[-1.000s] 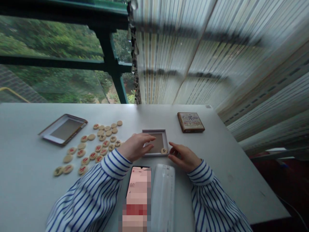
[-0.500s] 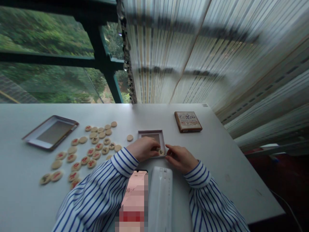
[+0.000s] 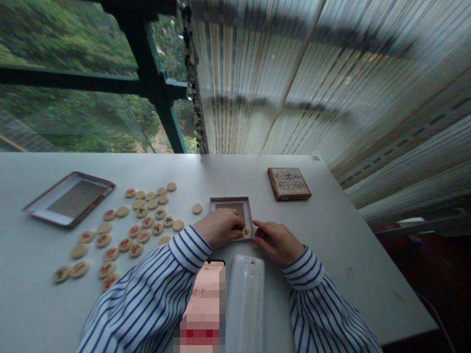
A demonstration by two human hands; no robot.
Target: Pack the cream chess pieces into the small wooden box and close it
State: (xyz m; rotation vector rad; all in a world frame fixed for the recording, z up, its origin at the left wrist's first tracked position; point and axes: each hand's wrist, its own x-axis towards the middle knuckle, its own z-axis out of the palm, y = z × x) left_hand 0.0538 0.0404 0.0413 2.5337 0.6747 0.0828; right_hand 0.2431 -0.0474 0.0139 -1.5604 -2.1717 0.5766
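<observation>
Tray (image 3: 248, 212): disc (image 3: 247, 232) in corner | left hand (image 3: 221, 228) curled | right hand (image 3: 278, 241) loosely curled | both grips unclear

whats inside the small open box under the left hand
Inside the box, one round piece with a black character lies at the near right corner, and grey-brown floor shows toward the back. The left hand covers the near left, hiding whatever may be there.

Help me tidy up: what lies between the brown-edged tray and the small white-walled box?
Scattered round, pale discs, some red-lettered, in the head view.
</observation>
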